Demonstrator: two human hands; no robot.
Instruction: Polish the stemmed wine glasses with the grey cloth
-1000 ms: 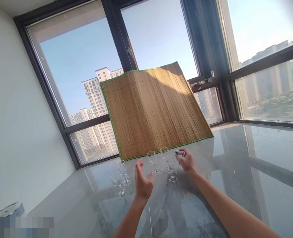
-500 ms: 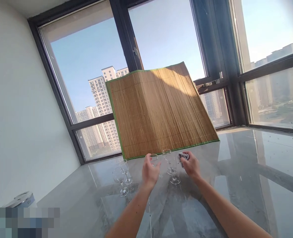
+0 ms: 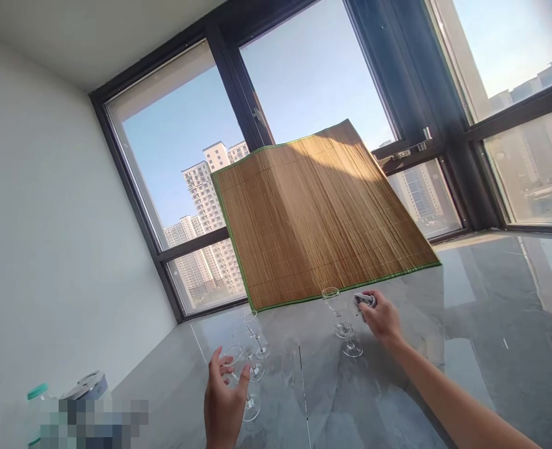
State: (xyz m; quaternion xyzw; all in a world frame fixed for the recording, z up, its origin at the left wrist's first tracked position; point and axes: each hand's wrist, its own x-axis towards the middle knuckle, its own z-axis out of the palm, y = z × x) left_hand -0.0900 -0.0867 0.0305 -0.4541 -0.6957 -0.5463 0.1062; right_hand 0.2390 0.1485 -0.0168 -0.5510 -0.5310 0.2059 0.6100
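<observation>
My left hand (image 3: 223, 402) is low in the picture, its fingers curled round the bowl of a clear wine glass (image 3: 244, 381) whose foot is at the grey marble tabletop (image 3: 397, 399). Two more wine glasses (image 3: 253, 330) stand just behind it. Further right, my right hand (image 3: 382, 318) is closed on a small crumpled grey cloth (image 3: 364, 300), beside two other wine glasses (image 3: 337, 308). A bamboo mat (image 3: 322, 212) with green edging leans against the window behind them.
A large dark-framed window (image 3: 238, 93) runs along the back and right, with a handle (image 3: 404, 153) near the mat. At the left wall stand a bottle with a green cap (image 3: 37, 399) and a round tin (image 3: 87, 383).
My left hand closed on the middle glass and drew it back to the left, toward me. The right hand stayed by the right-hand glasses with the cloth. The camera tilted and shifted left.
</observation>
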